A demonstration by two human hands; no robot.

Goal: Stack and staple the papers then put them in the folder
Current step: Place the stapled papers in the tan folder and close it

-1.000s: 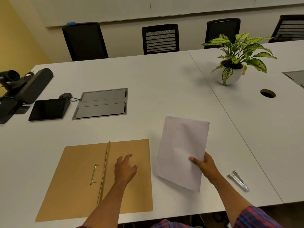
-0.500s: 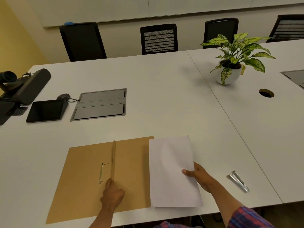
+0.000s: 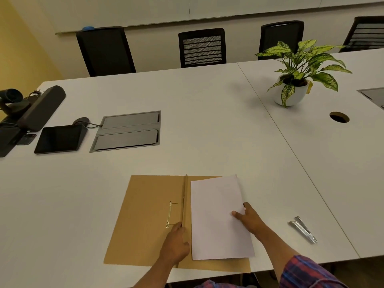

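Your brown folder (image 3: 145,221) lies open and flat on the white table (image 3: 207,121), close to the near edge. The white papers (image 3: 218,217) lie on the right half of the folder, just beside the raised middle fold (image 3: 185,196). Their top right corner goes a little past the folder's far edge.

Your right hand (image 3: 248,220) holds the papers at their right edge. The thumb lies on top of the sheets and the other fingers are below or behind the edge, so it is a closed pinch on the papers. Your left hand (image 3: 176,244) rests on the folder at the near end of the middle fold. Its fingers are curled loosely and touch the fold, but I cannot tell if they really grip it or only press on it. The metal fastener (image 3: 170,214) is on the left half of the folder, just beside the fold and just in front of your left hand.

The silver stapler (image 3: 303,229) lies on the table to the right of your right arm, apart from the folder. Further away on the table there are a potted plant (image 3: 299,77), a dark tablet (image 3: 59,138) and a grey cable hatch (image 3: 127,130). Black chairs (image 3: 202,47) stand behind the table.
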